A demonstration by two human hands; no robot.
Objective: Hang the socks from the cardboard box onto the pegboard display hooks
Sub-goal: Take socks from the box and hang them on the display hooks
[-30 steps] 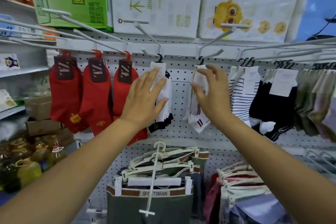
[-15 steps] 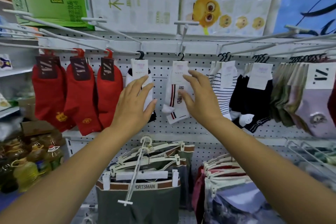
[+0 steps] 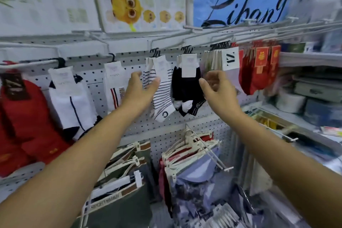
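Observation:
Socks hang in a row from hooks on the grey pegboard (image 3: 92, 72). My left hand (image 3: 142, 89) is raised with spread fingers at the left edge of the black-striped white socks (image 3: 162, 96), touching them. My right hand (image 3: 215, 89) hovers with loosely bent fingers just right of the black socks (image 3: 185, 89), in front of a grey bunch with a "VZ" card (image 3: 229, 60). Neither hand holds anything. Further left hang white socks with a red-blue stripe (image 3: 112, 87), white-and-navy socks (image 3: 70, 102) and red socks (image 3: 22, 116). No cardboard box is in view.
Long bare hook rods (image 3: 240, 31) stick out above the socks toward me. Red packaged socks (image 3: 259, 68) hang at the right. Underwear on white hangers (image 3: 129, 172) hangs on the lower pegboard. Shelves with boxes (image 3: 314, 90) stand at the right. Tissue packs (image 3: 140, 2) line the top.
The view and both hands have shifted right along the row. My left hand left the white-and-navy socks for the striped ones; my right hand left the red-striped pair and is beside the black socks.

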